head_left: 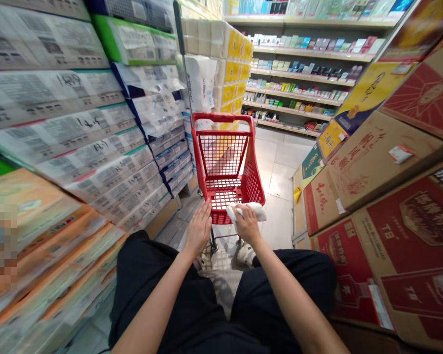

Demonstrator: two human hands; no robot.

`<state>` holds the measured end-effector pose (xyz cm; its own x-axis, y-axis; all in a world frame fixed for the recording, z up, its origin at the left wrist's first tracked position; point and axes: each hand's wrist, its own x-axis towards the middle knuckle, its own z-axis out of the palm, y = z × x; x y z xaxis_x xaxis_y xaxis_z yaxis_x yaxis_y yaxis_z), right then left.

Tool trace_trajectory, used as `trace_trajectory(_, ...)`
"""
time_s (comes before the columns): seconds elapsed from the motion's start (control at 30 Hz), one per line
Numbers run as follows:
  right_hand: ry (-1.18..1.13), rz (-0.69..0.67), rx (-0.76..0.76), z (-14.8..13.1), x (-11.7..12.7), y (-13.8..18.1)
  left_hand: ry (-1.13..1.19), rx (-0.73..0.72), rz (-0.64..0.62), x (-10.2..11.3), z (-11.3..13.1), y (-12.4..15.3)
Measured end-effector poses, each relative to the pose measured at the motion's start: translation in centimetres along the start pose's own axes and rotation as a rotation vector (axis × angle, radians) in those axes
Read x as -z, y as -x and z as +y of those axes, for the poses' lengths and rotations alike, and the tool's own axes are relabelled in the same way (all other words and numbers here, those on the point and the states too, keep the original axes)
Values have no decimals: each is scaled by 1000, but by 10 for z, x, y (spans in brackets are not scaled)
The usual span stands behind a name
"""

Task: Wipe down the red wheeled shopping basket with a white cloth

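A small red plastic shopping cart [254, 189] with grid walls stands in front of my knees. My right hand [248, 227] grips a white cloth [259, 211] and presses it on the cart's near right rim. At the near left corner, my left hand [199, 228] rests against the rim with its fingers stretched out and holding nothing. The basket's grid floor [221, 199] shows between the two hands. A tall dark pole [179, 29] rises from the cart's left side. Part of the near wall is hidden behind my hands.
Stacked white cartons [96, 123] line the left side, with orange boxes [77, 260] closer to me. Red and brown cartons [358, 167] crowd the right. Yellow-and-white paper packs [232, 44] are piled behind the cart. Shelves of small products [299, 69] stand across the tiled floor [276, 162].
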<state>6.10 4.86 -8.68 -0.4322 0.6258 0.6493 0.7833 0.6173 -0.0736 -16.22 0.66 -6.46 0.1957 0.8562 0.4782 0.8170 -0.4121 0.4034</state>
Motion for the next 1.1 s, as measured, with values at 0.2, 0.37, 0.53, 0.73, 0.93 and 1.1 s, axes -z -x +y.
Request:
trace_trajectory(0.2,49,-63,49,78,41,19,19,8,8,-2,0,0)
trace_trajectory(0.37,67,172,-274,20,18,12,38,28,28,-6,2,2)
trace_trajectory(0.53,14,98,-311,-72,-23,-17,34,15,29,-6,1,2)
trace_trajectory(0.73,-1,46,-200,-90,-36,-31,10,6,3,-4,-2,2)
trace_trajectory(0.93,10,38,44,8,6,1,9,1,2,-1,-2,0)
trace_trajectory(1.1,-31,-21,79,78,41,17,28,2,21,-4,-1,1)
